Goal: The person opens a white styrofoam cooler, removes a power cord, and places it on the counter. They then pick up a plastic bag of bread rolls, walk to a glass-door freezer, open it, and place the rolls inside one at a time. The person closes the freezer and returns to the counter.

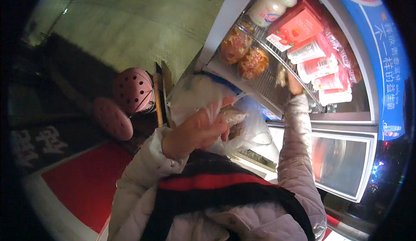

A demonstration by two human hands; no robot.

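Note:
My left hand [200,129] grips the gathered top of a clear plastic bag [256,137]. Inside the bag, close to my fingers, are wrapped food items [233,117]. My right hand [295,84] reaches into the lit display fridge [214,46], at a lower wire shelf [260,85]. Beside its fingers lies a small wrapped item [281,76]; blur hides whether the fingers hold it. On this shelf sit wrapped bread buns [253,63]. The upper wire shelf [276,56] carries a white bottle [271,5], a red strawberry-printed box [297,28] and several pink-and-white packs [318,67].
The fridge's glass door [341,163] stands open at the right, near my right sleeve. A blue printed panel [373,23] edges the fridge. At left are two pink perforated round pieces [135,90], a wooden pole [158,98] and a red panel [94,182]. Concrete floor [156,20] lies beyond.

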